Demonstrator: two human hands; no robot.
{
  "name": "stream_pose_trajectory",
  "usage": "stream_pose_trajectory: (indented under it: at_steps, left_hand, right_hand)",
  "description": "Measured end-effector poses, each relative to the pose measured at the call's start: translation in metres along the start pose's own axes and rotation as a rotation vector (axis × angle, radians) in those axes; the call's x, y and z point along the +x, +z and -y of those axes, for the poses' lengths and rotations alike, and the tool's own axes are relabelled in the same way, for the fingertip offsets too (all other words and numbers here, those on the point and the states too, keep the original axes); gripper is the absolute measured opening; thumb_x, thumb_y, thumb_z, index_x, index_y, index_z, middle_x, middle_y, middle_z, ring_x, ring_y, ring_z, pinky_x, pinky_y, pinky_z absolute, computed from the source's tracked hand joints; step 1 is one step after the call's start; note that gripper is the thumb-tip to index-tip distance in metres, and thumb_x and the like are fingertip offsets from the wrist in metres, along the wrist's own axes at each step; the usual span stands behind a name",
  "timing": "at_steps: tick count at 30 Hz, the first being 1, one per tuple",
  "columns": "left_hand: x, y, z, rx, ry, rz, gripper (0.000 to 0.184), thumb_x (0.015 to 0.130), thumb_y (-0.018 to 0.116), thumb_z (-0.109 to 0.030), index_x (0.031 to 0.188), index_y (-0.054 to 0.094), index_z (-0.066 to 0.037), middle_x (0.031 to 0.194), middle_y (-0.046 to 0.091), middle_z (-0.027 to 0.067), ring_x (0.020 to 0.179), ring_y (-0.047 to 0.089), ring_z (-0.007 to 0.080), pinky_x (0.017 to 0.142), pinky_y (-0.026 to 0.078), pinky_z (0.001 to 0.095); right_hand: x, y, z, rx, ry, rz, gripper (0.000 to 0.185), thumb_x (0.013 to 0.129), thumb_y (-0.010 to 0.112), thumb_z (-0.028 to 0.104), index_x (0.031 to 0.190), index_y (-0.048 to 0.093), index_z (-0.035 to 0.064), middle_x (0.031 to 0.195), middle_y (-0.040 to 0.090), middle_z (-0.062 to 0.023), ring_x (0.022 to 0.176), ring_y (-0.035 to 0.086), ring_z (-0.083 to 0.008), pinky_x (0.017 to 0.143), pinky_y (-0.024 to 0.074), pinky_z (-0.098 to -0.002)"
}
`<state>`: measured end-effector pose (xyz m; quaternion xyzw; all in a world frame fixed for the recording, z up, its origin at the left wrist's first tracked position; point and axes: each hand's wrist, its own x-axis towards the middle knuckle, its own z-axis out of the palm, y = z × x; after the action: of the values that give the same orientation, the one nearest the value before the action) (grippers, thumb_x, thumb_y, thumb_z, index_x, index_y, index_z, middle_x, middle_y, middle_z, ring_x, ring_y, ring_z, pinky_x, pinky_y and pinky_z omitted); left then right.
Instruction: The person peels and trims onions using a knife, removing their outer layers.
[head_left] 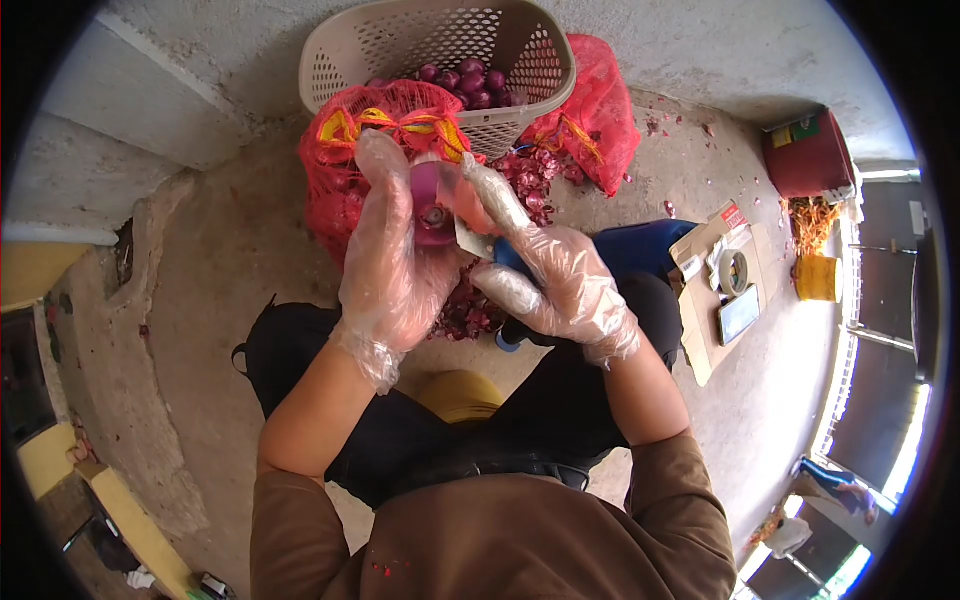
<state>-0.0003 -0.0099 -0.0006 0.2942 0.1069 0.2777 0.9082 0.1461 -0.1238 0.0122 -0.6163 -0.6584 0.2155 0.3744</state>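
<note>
Open grey concrete floor (230,250) left of red mesh sack (328,190). Round purple onion (431,212) before sack, held in upright, plastic-gloved left hand (385,265); plastic-gloved right hand (560,280) angled inward, thumb parted, hold unclear.

There are two gloves (385,270) (578,285), one held onion (430,200), two mesh bags (335,195) (605,115), one basket (360,55).

1. I get daylight from openings (908,442) at far right, blown out white.
2. Floor (795,365) washes pale that side.
3. Fisheye curves the edges; corners fall black.
4. I note soft glints on the gloves (385,285).
</note>
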Motion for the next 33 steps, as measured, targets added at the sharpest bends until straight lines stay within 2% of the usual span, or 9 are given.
stream_pose_trajectory:
  at_steps: [1, 4, 7, 10, 13, 16, 23, 25, 33]
  left_hand:
    - [-0.001, 0.005, -0.001, -0.031, 0.005, -0.076, 0.052, 0.098, 0.053, -0.054, 0.12, 0.05, -0.006, 0.104, 0.057, 0.0041, 0.103, 0.056, 0.0199, 0.096, 0.049, 0.0462]
    - [-0.003, 0.016, -0.003, -0.083, -0.003, -0.223, 0.053, 0.097, 0.052, -0.056, 0.114, 0.055, -0.006, 0.099, 0.059, 0.005, 0.098, 0.058, 0.0218, 0.095, 0.048, 0.0492]
    - [0.0, 0.014, -0.004, -0.077, -0.004, -0.239, 0.076, 0.095, 0.048, -0.063, 0.14, 0.042, -0.002, 0.128, 0.056, 0.0113, 0.118, 0.056, 0.0283, 0.1, 0.049, 0.0461]
    - [0.001, -0.002, -0.002, -0.14, -0.027, -0.078, 0.075, 0.096, 0.046, -0.064, 0.138, 0.046, -0.002, 0.129, 0.056, 0.0117, 0.119, 0.056, 0.0273, 0.1, 0.049, 0.0453]
    - [0.001, 0.003, -0.002, -0.188, -0.021, -0.111, 0.07, 0.097, 0.045, -0.062, 0.134, 0.048, -0.002, 0.124, 0.058, 0.0112, 0.115, 0.057, 0.0255, 0.099, 0.049, 0.0442]
    - [0.002, 0.017, -0.004, -0.185, -0.013, -0.189, 0.056, 0.099, 0.046, -0.057, 0.121, 0.054, -0.005, 0.104, 0.06, 0.007, 0.101, 0.058, 0.0206, 0.096, 0.048, 0.0433]
    - [0.001, 0.014, -0.002, -0.153, 0.028, -0.182, 0.056, 0.099, 0.049, -0.055, 0.126, 0.05, -0.006, 0.109, 0.058, 0.0056, 0.104, 0.058, 0.0195, 0.098, 0.047, 0.0432]
    - [0.001, 0.011, -0.001, -0.142, 0.021, -0.176, 0.057, 0.099, 0.05, -0.055, 0.127, 0.05, -0.006, 0.111, 0.058, 0.0059, 0.106, 0.057, 0.0199, 0.1, 0.047, 0.0437]
    - [0.0, 0.017, -0.003, -0.163, 0.004, -0.2, 0.059, 0.099, 0.047, -0.057, 0.128, 0.049, -0.005, 0.112, 0.058, 0.0075, 0.11, 0.057, 0.0216, 0.102, 0.046, 0.0451]
  right_hand:
    - [0.0, -0.003, 0.0, -0.038, 0.003, 0.014, 0.075, 0.092, 0.066, 0.025, 0.155, 0.028, 0.0096, 0.093, 0.069, -0.024, 0.075, 0.068, -0.0398, 0.068, 0.0529, -0.044]
    - [0.003, -0.016, 0.003, 0.061, 0.047, 0.036, 0.077, 0.087, 0.071, 0.02, 0.153, 0.033, 0.0064, 0.106, 0.068, -0.0231, 0.094, 0.067, -0.0427, 0.081, 0.0529, -0.0406]
    - [0.004, -0.007, -0.006, 0.019, -0.106, -0.066, 0.075, 0.091, 0.068, 0.025, 0.154, 0.03, 0.01, 0.083, 0.068, -0.0204, 0.074, 0.068, -0.037, 0.067, 0.0522, -0.0436]
    - [0.0, -0.006, -0.007, -0.009, -0.056, 0.04, 0.075, 0.092, 0.067, 0.027, 0.154, 0.03, 0.0098, 0.076, 0.067, -0.0196, 0.07, 0.068, -0.0357, 0.064, 0.0518, -0.0444]
    - [0.0, 0.0, -0.008, -0.034, -0.063, 0.006, 0.076, 0.092, 0.067, 0.03, 0.155, 0.029, 0.0095, 0.072, 0.065, -0.0195, 0.067, 0.066, -0.0362, 0.062, 0.0507, -0.045]
    - [0.002, -0.001, -0.005, -0.038, -0.027, 0.045, 0.077, 0.092, 0.067, 0.031, 0.155, 0.028, 0.0092, 0.068, 0.062, -0.0194, 0.064, 0.065, -0.0367, 0.06, 0.0492, -0.0458]
    - [0.002, 0.004, -0.005, -0.004, -0.015, 0.029, 0.073, 0.093, 0.064, 0.028, 0.156, 0.028, 0.0171, 0.068, 0.062, -0.0184, 0.065, 0.064, -0.0368, 0.062, 0.049, -0.0453]
    - [0.002, 0.005, -0.005, 0.03, -0.016, 0.022, 0.072, 0.094, 0.063, 0.027, 0.156, 0.028, 0.0198, 0.069, 0.062, -0.0184, 0.066, 0.064, -0.037, 0.063, 0.0495, -0.045]
    - [0.005, 0.007, -0.007, 0.12, -0.078, 0.008, 0.07, 0.095, 0.061, 0.023, 0.156, 0.028, 0.0197, 0.101, 0.068, -0.0206, 0.078, 0.067, -0.0384, 0.071, 0.0525, -0.044]
